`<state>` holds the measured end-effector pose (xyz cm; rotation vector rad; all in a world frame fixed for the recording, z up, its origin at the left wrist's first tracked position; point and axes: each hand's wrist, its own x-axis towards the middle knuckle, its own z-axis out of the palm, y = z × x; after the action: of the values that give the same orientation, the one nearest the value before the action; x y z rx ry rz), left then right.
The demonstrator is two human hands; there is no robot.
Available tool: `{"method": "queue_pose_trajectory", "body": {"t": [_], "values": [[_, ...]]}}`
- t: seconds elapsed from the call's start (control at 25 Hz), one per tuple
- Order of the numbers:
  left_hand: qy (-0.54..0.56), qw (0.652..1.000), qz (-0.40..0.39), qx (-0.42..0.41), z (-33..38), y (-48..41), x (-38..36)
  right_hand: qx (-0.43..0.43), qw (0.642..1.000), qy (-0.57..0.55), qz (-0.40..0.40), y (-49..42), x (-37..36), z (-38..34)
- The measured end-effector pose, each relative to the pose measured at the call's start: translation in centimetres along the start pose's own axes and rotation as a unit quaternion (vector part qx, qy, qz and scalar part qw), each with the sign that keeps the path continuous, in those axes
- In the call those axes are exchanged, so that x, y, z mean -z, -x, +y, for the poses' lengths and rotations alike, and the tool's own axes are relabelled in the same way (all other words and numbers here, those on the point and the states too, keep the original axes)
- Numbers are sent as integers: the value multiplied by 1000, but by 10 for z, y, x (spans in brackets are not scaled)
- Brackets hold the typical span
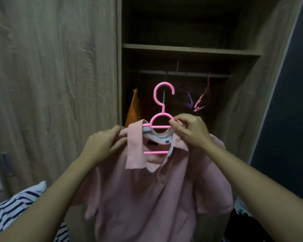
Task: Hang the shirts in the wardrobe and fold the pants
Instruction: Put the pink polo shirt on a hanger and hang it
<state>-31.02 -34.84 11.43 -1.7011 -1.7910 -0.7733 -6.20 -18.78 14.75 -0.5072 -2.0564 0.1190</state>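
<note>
head view: a pink polo shirt (147,198) is held up at frame centre, in front of the open wardrobe (190,49). a pink plastic hanger (162,119) sits inside the shirt's neck opening; its hook stands upright at 12 o'clock from the collar, and its lower crossbar shows through the open placket.

the left hand (101,145) is at 9 o'clock from the collar. its fingers are closed on the shirt's shoulder fabric just beside the raised collar flap. the right hand (189,131) is at 3 o'clock from the collar. its thumb and fingertips are pinched together on the hanger's right shoulder where it meets the collar edge. whether cloth is also in that pinch cannot be told.

the shirt body hangs below both hands toward 6 o'clock, between the forearms, with creases across the front.

inside the wardrobe, a rail (182,74) runs under a shelf (190,49). an orange garment (134,109) hangs at 10 o'clock from the hanger hook. a purple hanger (189,100) and a second pink hanger (202,100) hang at 2 o'clock. the held shirt is well apart from the rail.

a striped fabric (13,206) lies at 8 o'clock, at the lower left edge.
</note>
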Motion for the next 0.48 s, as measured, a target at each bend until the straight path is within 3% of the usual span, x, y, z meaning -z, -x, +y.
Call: {"method": "queue_pose_trajectory", "body": {"t": [0.16, 0.24, 0.32, 0.4, 0.48], "values": [[80, 995, 37, 53, -26, 0, -3, -30, 995, 92, -27, 0, 9, 6], [108, 989, 60, 83, -44, -2, 6, -130, 990, 53, 7, 14, 17, 30], [125, 984, 79, 96, -55, -5, 14, -246, 969, -22, -16, 42, 18, 52], [118, 986, 79, 85, -57, -6, 19, -252, 965, -60, -36, 59, 15, 57], [104, 989, 69, 85, -58, -5, 19, -214, 972, -87, 29, 55, 17, 55]]}}
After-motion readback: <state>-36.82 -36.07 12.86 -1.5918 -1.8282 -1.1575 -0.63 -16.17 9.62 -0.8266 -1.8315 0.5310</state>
